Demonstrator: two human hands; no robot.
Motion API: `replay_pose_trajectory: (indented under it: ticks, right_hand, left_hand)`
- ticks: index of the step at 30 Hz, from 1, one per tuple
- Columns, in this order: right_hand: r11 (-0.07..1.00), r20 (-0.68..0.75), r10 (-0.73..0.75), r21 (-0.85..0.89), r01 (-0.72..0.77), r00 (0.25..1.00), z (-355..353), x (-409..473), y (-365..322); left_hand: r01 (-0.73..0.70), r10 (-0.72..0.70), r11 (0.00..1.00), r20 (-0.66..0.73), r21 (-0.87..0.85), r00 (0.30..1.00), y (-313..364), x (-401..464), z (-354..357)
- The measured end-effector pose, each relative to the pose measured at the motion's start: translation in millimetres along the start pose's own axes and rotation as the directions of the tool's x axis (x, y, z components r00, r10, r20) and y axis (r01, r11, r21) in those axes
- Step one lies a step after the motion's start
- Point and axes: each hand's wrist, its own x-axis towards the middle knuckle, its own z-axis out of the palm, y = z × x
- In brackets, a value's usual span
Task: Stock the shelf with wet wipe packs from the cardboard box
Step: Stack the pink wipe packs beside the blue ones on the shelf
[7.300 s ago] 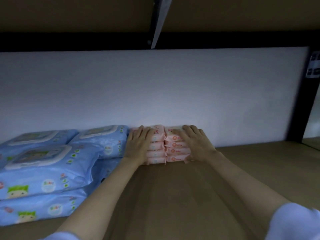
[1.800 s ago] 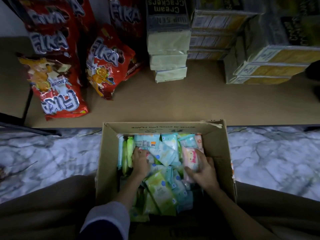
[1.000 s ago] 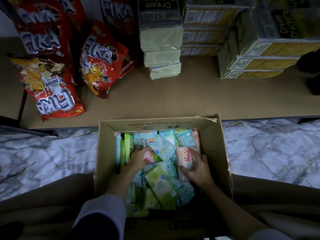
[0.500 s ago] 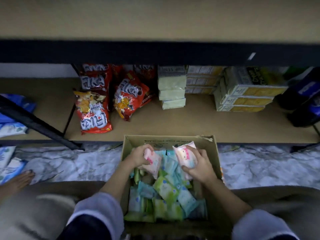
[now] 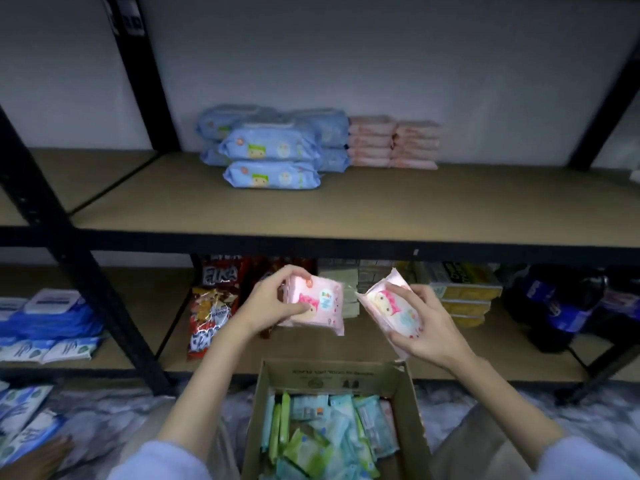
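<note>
Now that both pink wet wipe packs have been lifted from the cardboard box [image 5: 341,375], one pack [image 5: 320,303] is gripped in the left hand [image 5: 268,303] and one [image 5: 393,311] in the right hand [image 5: 427,327], ready for the shelf [image 5: 381,206].

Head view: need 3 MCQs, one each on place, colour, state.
1. Where do the small pink packs already stocked sit?
A. right of the blue packs
B. inside the box
C. on the floor

2. What colour are the two packs in the hands?
A. green
B. pink
C. blue

3. What state is the left hand in?
A. flat on the shelf
B. gripping a pack
C. empty

Key: A, the pink stacks stand right of the blue packs on the shelf; B, both held packs are pink; B, the left hand grips one, the right hand the other, above the box.
</note>
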Motion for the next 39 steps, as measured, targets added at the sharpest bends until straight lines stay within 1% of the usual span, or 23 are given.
replay_pose_trajectory:
  ticks: [2,5,8,11,13,14,16,17,19,21,24,26,27,29,30,31,32,34,37,39]
  right_hand:
    - [0.999,-0.049,-0.046,-0.016,0.045,0.998,-17.0,10.0,-12.2]
    - [0.995,-0.120,-0.100,-0.021,0.098,0.988,-34.4,29.1,-26.3]
    - [0.993,-0.197,-0.114,-0.011,0.114,0.974,-47.1,50.6,-33.6]
    - [0.995,-0.245,-0.097,-0.012,0.097,0.965,-59.0,72.1,-40.1]
    - [0.998,-0.241,-0.051,-0.057,0.039,0.969,-65.2,90.3,-44.4]
    - [0.995,-0.213,-0.009,-0.095,-0.011,0.977,-68.5,101.0,-45.8]
    - [0.974,-0.094,0.090,-0.201,-0.108,0.991,-74.7,122.7,-47.0]
    - [0.956,-0.026,0.124,-0.263,-0.127,0.992,-76.2,132.5,-46.2]
    - [0.933,0.085,0.147,-0.343,-0.110,0.985,-76.6,147.6,-44.1]
    - [0.928,0.126,0.138,-0.364,-0.083,0.982,-77.1,155.8,-44.1]
    - [0.913,0.113,0.145,-0.399,-0.089,0.983,-81.0,158.5,-47.4]
    - [0.913,0.100,0.183,-0.386,-0.131,0.978,-82.0,155.9,-47.2]
    - [0.915,0.093,0.209,-0.371,-0.161,0.973,-81.6,153.2,-46.1]
    - [0.901,0.063,0.261,-0.374,-0.219,0.963,-79.0,147.6,-43.6]
    - [0.888,0.037,0.285,-0.386,-0.250,0.958,-77.8,145.4,-42.8]
    - [0.876,0.006,0.310,-0.390,-0.283,0.951,-76.9,143.8,-42.1]
    - [0.868,-0.020,0.337,-0.381,-0.319,0.941,-76.5,142.6,-41.0]
    - [0.869,-0.024,0.378,-0.337,-0.363,0.926,-76.6,140.5,-37.2]
    - [0.911,0.013,0.345,-0.248,-0.331,0.939,-78.6,137.3,-28.1]
    - [0.945,0.035,0.292,-0.165,-0.283,0.956,-80.7,134.9,-24.4]
  left_hand:
    - [-0.062,0.061,0.998,-0.053,-0.032,0.997,20.3,0.1,-15.5]
    - [-0.129,0.113,0.984,-0.129,-0.125,0.985,43.3,5.5,-32.3]
    - [-0.213,0.185,0.968,-0.196,-0.132,0.963,55.7,21.9,-44.7]
    - [-0.253,0.220,0.960,-0.237,-0.119,0.946,58.9,45.7,-53.5]
    - [-0.236,0.200,0.965,-0.260,-0.113,0.945,56.1,65.6,-57.4]
    - [-0.216,0.183,0.971,-0.266,-0.100,0.947,53.1,75.9,-59.2]
    - [-0.166,0.144,0.984,-0.253,-0.066,0.957,46.0,94.2,-61.6]
    - [-0.141,0.128,0.989,-0.240,-0.035,0.962,41.1,102.0,-62.0]
    - [-0.084,0.102,0.992,-0.211,0.097,0.972,31.3,113.3,-62.7]
    - [-0.015,0.054,0.978,-0.182,0.209,0.982,22.6,119.5,-64.6]
    - [0.063,-0.035,0.964,-0.111,0.260,0.993,14.9,125.5,-72.6]
    - [0.126,-0.115,0.950,-0.057,0.287,0.992,16.7,126.5,-76.8]
    - [0.166,-0.156,0.928,-0.054,0.333,0.986,22.3,125.6,-76.4]
    - [0.249,-0.210,0.855,-0.137,0.456,0.968,32.7,127.0,-70.9]
    - [0.284,-0.210,0.833,-0.203,0.475,0.956,35.4,127.3,-65.9]
    - [0.302,-0.207,0.823,-0.240,0.482,0.948,38.0,127.0,-61.7]
    - [0.308,-0.209,0.829,-0.253,0.466,0.945,38.5,126.7,-58.5]
    - [0.268,-0.197,0.867,-0.205,0.421,0.959,36.9,123.9,-59.6]
    - [0.175,-0.153,0.905,-0.086,0.388,0.984,22.3,128.4,-67.1]
    - [0.193,-0.167,0.894,-0.100,0.405,0.981,26.3,123.8,-67.0]
